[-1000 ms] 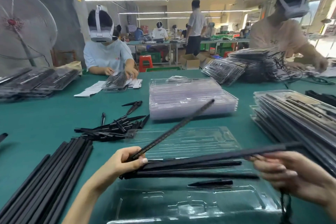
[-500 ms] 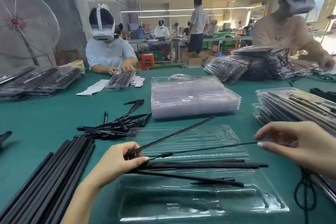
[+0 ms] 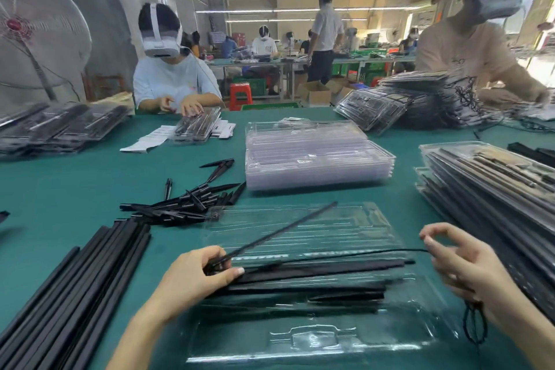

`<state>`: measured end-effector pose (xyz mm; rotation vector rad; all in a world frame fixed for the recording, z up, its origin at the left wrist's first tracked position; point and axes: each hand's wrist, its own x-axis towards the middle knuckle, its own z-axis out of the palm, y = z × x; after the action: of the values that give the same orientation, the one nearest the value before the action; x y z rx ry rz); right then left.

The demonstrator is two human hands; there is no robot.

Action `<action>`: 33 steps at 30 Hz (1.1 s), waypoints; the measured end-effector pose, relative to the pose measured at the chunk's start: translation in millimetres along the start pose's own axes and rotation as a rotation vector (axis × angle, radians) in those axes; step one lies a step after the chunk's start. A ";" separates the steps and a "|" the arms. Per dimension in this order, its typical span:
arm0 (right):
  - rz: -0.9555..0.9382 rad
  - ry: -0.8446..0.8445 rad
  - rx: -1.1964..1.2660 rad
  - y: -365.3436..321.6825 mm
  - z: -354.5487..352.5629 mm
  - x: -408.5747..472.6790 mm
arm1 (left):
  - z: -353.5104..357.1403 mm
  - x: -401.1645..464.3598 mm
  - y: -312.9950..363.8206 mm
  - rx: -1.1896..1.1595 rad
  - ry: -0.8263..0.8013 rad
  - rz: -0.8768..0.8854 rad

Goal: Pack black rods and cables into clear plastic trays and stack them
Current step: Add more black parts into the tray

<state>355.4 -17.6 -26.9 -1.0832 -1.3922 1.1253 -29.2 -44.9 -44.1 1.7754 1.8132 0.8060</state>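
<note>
Packing line, green table [image 3: 60, 189]. Clear plastic tray [image 3: 315, 336] open at near edge, centre, w/ several black rods [image 3: 315, 272] lying lengthwise across it. Left hand [image 3: 195, 276] at tray's left end, fingers curled round the ends of the rods plus a thin rod [image 3: 279, 231] angled up and away toward the far right. Right hand [image 3: 459, 267] just off tray's right end, thumb and forefinger pinching the tip of a thin black cable [image 3: 360, 253] stretched level over the rods; rest of fingers loosely curled, cable loop [image 3: 474, 324] hanging below the palm. Loose rod bundle [image 3: 69, 294] along near-left edge; pile of short black spikes [image 3: 186, 204] just beyond it, left of centre. Stack of empty trays [image 3: 315, 156] mid-table, behind the open one. Filled tray stack [image 3: 495, 189] at right edge. Two workers in headsets at far edge: one far-left [image 3: 171, 81] handling a tray, one far-right corner [image 3: 468, 48] beside more packed trays.
</note>
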 end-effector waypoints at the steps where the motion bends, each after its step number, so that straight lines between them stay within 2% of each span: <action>1: -0.029 0.001 -0.006 3.4 1.7 -2.2 | -0.2 -1.5 -3.1 0.007 -0.022 0.003; 5: -0.097 0.007 0.002 9.6 2.4 -2.8 | 0.4 -3.2 -10.6 -0.003 -0.067 0.016; 12: -0.104 0.027 0.047 18.7 -1.2 -1.8 | 6.4 -2.9 -14.3 0.037 -0.130 0.032; 21: -0.071 0.011 0.027 27.5 1.8 -3.3 | 8.0 -5.8 -20.5 0.094 -0.114 0.194; 29: -0.071 0.014 -0.055 30.7 5.8 -4.2 | 18.2 -6.3 -13.5 0.271 0.081 0.273; 33: -0.078 0.013 -0.075 31.2 4.3 -4.3 | 20.2 -6.4 -10.4 0.281 -0.017 0.314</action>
<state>353.2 -17.1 -58.6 -1.0778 -1.4640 1.0156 -22.2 -49.5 -66.2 2.2802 1.7276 0.6695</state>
